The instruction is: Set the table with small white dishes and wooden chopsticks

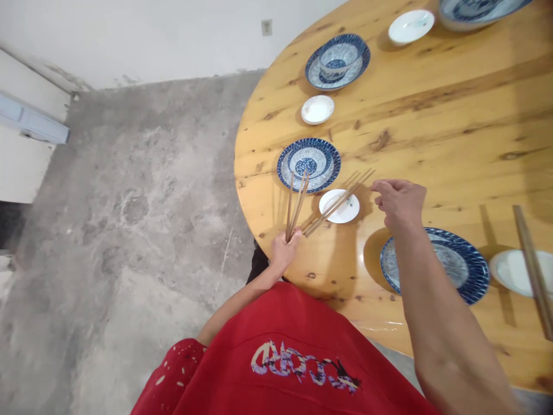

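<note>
Red shirt (280,357) fills the bottom of the view, pressed close to the round wooden table (432,115) at its near rim. Left hand (284,249) sits at the table's edge, fingers closed around the lower ends of a bundle of chopsticks (297,203); some sticks point toward 12 o'clock over the nearest blue plate (308,164), the rest fan toward 2 o'clock across a small white dish (339,206). Right hand (400,200) hovers just past the tips of that fanned pair, fingers loosely curled; whether they touch the tips cannot be told. Under the right forearm lies a second blue plate (436,262), with a white dish (516,271) and a chopstick pair (533,271) at 3 o'clock. Further along the rim toward 12 o'clock stand another white dish (317,109) and a blue plate with a bowl (337,60). Open wood spreads across the table's middle. Bare concrete floor (129,230) lies open at 9 o'clock.
</note>
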`<state>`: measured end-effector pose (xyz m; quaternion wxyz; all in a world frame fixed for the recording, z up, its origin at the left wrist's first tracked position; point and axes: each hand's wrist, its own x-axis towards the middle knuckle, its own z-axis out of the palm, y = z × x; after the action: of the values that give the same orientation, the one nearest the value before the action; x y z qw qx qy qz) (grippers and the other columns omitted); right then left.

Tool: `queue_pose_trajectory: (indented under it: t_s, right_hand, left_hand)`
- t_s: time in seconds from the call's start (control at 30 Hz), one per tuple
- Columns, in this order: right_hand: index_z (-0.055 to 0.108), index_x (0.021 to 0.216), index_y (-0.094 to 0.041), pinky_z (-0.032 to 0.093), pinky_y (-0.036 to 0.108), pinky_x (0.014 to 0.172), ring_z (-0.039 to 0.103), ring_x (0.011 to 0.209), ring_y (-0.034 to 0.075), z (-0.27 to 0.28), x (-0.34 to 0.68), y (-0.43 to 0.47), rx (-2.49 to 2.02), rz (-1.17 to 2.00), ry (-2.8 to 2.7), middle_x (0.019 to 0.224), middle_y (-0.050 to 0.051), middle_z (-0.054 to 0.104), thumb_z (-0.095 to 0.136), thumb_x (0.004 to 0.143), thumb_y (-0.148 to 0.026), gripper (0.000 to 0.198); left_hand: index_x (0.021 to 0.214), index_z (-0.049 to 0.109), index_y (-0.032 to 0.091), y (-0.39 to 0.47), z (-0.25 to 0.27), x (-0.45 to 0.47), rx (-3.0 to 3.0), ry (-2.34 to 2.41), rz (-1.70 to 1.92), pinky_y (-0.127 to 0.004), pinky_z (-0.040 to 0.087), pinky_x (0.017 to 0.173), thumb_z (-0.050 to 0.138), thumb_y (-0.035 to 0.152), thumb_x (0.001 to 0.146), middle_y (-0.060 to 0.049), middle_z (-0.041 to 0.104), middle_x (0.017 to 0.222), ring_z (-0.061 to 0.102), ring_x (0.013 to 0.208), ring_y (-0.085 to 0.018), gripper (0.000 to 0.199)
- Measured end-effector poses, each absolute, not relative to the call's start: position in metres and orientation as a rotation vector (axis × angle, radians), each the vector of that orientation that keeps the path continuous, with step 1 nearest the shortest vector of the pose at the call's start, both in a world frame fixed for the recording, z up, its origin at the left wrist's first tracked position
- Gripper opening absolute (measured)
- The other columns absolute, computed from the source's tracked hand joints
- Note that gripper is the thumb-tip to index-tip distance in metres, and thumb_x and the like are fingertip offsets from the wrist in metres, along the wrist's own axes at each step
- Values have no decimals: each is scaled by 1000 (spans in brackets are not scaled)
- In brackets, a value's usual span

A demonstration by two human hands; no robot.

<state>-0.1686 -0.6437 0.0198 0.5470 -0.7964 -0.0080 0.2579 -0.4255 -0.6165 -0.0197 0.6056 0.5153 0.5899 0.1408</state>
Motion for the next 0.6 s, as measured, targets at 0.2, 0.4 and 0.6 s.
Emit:
queue_pose_trajectory:
  t_s: [0.2,0.4,0.6]
  right_hand:
    - [68,75,-14,31,26,48,45,49,11,25,-192,-668,-1871,518,-175,61,2,61,63,72,-18,7]
    - [68,73,-17,30,24,46,42,49,11,15,-245,-698,-1852,660,-208,62,2,63,66,72,-38,21]
    - [72,82,-17,36,27,47,48,51,14,11,-302,-733,-1831,748,-173,73,6,68,66,74,-49,34]
  left_hand:
    - [105,75,15,-619,-7,-458,1416,1313,394,-31,49,83,58,43,91,-7,73,90,65,86,-20,35]
    - [97,76,15,-625,14,-483,1387,1346,427,-31,49,82,62,49,87,-6,72,87,64,85,-20,39]
    - [88,75,13,-616,30,-483,1317,1293,396,-24,41,59,61,54,85,-3,65,72,51,60,-10,44]
